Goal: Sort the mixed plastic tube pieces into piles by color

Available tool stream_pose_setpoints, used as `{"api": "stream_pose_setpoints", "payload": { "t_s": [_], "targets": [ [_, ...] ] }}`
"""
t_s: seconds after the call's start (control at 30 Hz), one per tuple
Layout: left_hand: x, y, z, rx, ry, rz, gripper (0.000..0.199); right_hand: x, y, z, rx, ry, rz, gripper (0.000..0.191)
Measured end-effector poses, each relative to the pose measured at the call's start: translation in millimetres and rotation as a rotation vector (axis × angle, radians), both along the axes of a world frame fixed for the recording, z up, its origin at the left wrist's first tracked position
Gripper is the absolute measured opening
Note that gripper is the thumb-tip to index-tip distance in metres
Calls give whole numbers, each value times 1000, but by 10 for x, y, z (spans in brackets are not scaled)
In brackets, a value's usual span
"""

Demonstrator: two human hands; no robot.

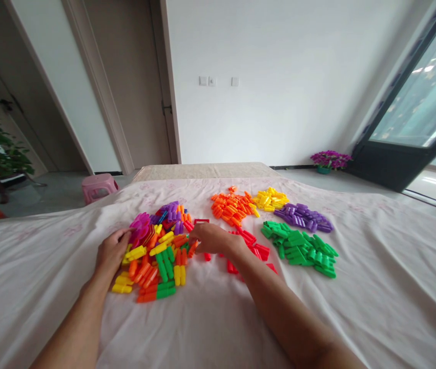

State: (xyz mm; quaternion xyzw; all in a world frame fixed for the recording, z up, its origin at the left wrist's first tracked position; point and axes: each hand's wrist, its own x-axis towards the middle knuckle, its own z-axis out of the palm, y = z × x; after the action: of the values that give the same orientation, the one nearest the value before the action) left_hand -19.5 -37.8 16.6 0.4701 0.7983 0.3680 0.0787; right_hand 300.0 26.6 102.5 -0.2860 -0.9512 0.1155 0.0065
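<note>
My left hand (113,251) is at the left side of a mixed pile of plastic building pieces (162,251). Its fingers are bent together at the edge of a magenta rounded piece (141,228). My right hand (212,238) reaches over the pile's right side with its fingers curled down. An orange building piece (192,249) shows at its fingertips. Yellow, green, orange, purple and blue tube-like pieces lie jumbled between both hands. Red pieces (262,251) lie beneath and beyond my right forearm, which partly hides them.
Sorted heaps of orange pieces (231,207), yellow pieces (270,199), purple pieces (304,217) and green pieces (302,248) lie to the right on a wrinkled pale cloth (387,287). A pink stool (100,185) stands beyond the left edge. Purple flowers (330,159) stand by the wall.
</note>
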Motion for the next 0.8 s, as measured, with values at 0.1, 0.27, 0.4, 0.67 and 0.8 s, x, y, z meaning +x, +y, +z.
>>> {"api": "stream_pose_setpoints", "payload": {
  "t_s": [0.1, 0.27, 0.4, 0.67, 0.8],
  "targets": [
    [-6, 5, -3, -8, -12, -2, 46, -32, -26, -52, 31, -47, -19, 23],
    [-2, 8, -8, -10, -26, 3, 46, 111, 79, 41, -12, 9, -72, 21],
    [18, -6, 22, -25, -17, 11, 47, 331, 216, 169, 27, 114, -257, 25],
    [-14, 11, -15, -13, -19, 1, 46, 694, 525, 108, 149, 258, -854, 33],
    [-57, 24, -65, -2, -20, -3, 45, 665, 558, 85, 176, 453, -820, 35]
  ]
}}
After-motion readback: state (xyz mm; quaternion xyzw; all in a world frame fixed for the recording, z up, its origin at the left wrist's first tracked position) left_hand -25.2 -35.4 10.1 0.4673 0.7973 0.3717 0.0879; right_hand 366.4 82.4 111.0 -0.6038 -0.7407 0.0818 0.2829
